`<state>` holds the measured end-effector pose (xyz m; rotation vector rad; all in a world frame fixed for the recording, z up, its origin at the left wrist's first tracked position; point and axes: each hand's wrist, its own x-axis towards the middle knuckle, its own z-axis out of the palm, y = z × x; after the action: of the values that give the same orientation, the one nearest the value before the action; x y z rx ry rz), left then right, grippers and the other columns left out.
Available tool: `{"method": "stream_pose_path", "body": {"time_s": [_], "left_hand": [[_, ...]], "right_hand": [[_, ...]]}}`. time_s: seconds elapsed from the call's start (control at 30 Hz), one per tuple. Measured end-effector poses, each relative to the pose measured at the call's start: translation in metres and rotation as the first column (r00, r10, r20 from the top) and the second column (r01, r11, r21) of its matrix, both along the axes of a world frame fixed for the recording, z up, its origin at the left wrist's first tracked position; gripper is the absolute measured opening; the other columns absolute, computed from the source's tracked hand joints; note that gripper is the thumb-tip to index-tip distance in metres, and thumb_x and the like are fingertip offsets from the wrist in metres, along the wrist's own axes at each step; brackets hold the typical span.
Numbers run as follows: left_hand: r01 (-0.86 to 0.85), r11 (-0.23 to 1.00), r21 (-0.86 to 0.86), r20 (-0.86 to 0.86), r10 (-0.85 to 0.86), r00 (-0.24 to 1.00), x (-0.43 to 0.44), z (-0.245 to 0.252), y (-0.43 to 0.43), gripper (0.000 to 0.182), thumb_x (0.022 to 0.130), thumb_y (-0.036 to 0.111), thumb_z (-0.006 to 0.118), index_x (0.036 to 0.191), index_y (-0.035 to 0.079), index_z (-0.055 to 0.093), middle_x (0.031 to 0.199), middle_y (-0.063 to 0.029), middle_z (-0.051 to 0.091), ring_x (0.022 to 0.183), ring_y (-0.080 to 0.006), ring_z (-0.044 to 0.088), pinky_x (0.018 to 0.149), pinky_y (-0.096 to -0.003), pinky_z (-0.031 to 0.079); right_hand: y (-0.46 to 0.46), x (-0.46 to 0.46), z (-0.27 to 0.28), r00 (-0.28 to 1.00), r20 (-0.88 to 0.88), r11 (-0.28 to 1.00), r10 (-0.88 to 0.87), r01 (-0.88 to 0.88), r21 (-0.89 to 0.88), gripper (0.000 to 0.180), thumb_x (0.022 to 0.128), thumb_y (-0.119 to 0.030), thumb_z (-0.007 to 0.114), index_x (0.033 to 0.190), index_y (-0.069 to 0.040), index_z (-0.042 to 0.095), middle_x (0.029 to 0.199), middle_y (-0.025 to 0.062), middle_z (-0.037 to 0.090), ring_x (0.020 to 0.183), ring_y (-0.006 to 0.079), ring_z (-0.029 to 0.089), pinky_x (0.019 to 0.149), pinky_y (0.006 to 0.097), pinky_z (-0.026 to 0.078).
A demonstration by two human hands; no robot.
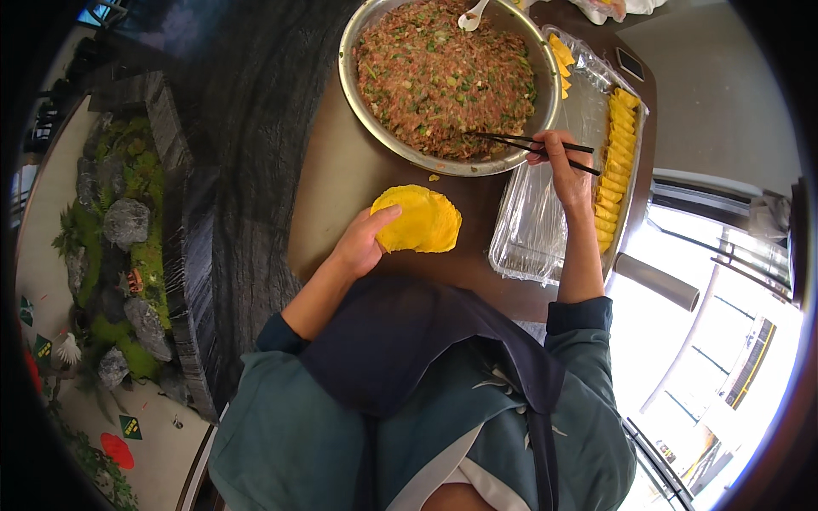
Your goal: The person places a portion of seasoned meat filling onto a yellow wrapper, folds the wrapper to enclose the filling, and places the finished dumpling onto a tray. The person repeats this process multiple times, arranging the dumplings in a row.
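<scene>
Thin round yellow wrappers [418,220] lie in my left hand [367,239], its thumb on top near their left edge; how many are layered cannot be told. My right hand [562,160] grips a pair of black chopsticks [543,148], whose tips are in the ground meat filling [441,83] with chopped greens. That filling heaps a large steel bowl [350,96] in front of me, and a white spoon [471,19] rests in it at the far side. Right of the bowl, a plastic-wrapped metal tray [524,223] holds a row of folded yellow pieces [617,160] along its right side.
More yellow pieces [561,57] lie at the tray's far left corner. A phone-like device [630,63] is at the brown table's [479,255] right edge. A grey tube [658,281] juts out beyond the tray. A planter with rocks and moss [128,223] stands on the left.
</scene>
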<state>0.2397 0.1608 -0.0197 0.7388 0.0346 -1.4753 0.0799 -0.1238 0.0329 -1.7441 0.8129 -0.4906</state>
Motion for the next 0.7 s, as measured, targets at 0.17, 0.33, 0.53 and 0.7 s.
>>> {"method": "stream_pose_path", "body": {"time_s": [0.17, 0.33, 0.53, 0.7], "left_hand": [[-0.008, 1.0, 0.007, 0.012, 0.008, 1.0, 0.004, 0.0, -0.005, 0.039, 0.096, 0.022, 0.048, 0.127, -0.001, 0.047, 0.123, -0.0107, 0.057, 0.115, -0.0222, 0.054, 0.101, -0.0363, 0.04], [-0.03, 0.999, -0.018, -0.014, 0.029, 0.999, 0.009, -0.005, -0.007, 0.04, 0.096, 0.022, 0.047, 0.129, -0.001, 0.045, 0.124, -0.011, 0.056, 0.117, -0.0225, 0.053, 0.101, -0.0364, 0.04], [-0.034, 0.999, -0.011, -0.028, 0.033, 0.999, 0.012, 0.001, -0.007, 0.04, 0.096, 0.021, 0.047, 0.13, 0.0, 0.044, 0.125, -0.0111, 0.055, 0.117, -0.0226, 0.053, 0.101, -0.0365, 0.04], [-0.014, 1.0, -0.005, -0.015, 0.013, 1.0, 0.012, -0.001, -0.008, 0.04, 0.096, 0.021, 0.046, 0.13, 0.0, 0.044, 0.126, -0.011, 0.055, 0.117, -0.0224, 0.053, 0.101, -0.0365, 0.04]], "right_hand": [[-0.012, 0.004, -0.015, 0.999, -0.013, 0.986, -0.037, 0.039, 0.165, 0.032, 0.097, -0.025, 0.053, 0.095, 0.006, 0.064, 0.079, 0.0106, 0.065, 0.07, 0.0148, 0.065, 0.062, 0.0252, 0.053], [-0.022, 0.006, -0.011, 1.0, -0.006, 0.981, -0.002, 0.004, 0.195, 0.032, 0.097, -0.025, 0.054, 0.094, 0.005, 0.064, 0.077, 0.0101, 0.064, 0.065, 0.0137, 0.063, 0.059, 0.0245, 0.052], [-0.029, 0.011, 0.007, 0.999, 0.011, 0.986, -0.049, 0.046, 0.159, 0.032, 0.097, -0.026, 0.053, 0.094, 0.004, 0.064, 0.077, 0.0089, 0.064, 0.062, 0.0129, 0.061, 0.058, 0.0249, 0.051], [-0.029, 0.018, -0.012, 1.0, 0.028, 0.987, 0.011, -0.015, 0.161, 0.031, 0.096, -0.026, 0.055, 0.091, 0.004, 0.064, 0.077, 0.0087, 0.063, 0.063, 0.0145, 0.063, 0.059, 0.0251, 0.051]]}}
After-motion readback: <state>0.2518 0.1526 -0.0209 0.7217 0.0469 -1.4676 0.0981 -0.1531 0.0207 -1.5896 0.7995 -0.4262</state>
